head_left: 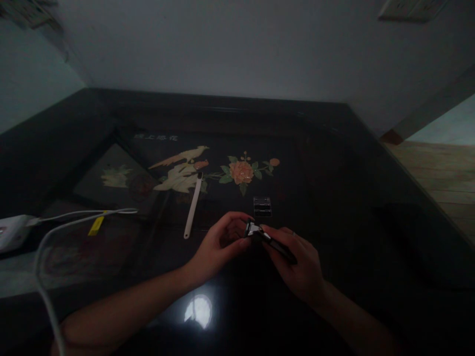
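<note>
bare forearms, sleeveless, both hands (222, 244) ungloved

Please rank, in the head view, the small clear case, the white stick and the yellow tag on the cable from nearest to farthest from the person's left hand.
From the left hand:
1. Small clear case, just beyond the hand, slightly to the right.
2. White stick, beyond and to the left, lying on the dark table.
3. Yellow tag, far left on the white cable.

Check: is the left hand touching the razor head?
Touching. The head view shows the left hand with its fingertips pinching the razor at its shiny head, no gap visible.
</note>
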`<state>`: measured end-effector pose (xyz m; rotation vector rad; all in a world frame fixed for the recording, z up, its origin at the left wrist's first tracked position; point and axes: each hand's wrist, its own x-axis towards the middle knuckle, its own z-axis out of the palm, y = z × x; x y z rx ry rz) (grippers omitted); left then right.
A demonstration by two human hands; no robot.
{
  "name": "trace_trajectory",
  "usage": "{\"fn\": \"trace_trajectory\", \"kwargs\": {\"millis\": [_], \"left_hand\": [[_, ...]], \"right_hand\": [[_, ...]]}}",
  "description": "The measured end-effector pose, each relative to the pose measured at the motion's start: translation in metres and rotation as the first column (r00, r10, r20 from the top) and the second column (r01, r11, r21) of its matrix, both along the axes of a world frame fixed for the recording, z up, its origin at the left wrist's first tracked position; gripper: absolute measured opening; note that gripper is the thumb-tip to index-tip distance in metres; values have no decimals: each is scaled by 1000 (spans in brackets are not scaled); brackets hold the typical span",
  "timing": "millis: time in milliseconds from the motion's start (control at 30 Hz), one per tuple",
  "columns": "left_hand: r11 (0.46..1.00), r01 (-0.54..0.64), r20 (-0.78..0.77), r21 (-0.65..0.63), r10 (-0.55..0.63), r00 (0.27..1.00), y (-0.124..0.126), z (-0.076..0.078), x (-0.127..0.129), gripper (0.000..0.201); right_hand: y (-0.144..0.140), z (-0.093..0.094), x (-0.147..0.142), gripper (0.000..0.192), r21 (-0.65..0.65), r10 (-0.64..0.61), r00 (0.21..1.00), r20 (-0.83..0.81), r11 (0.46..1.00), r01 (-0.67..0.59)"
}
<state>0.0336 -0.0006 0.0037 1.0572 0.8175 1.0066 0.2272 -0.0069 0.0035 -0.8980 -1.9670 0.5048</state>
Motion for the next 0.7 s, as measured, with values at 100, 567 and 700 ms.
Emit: {"fn": "trace_trajectory", "kwargs": {"millis": [100, 567, 700], "left_hand": [[1000, 0, -6, -3, 0, 1000, 0, -1, 0, 43], [999, 37, 11, -1, -37, 999, -2, -5, -1, 45], [999, 36, 1, -14, -36, 999, -2, -5, -1, 45]], "right_hand": [[0, 1, 0, 47, 13, -8, 1000, 18, 1000, 8], [1, -1, 1, 44, -28, 24, 1000, -13, 999, -25], [1, 0, 1, 46, -32, 35, 999, -21, 999, -36]]}}
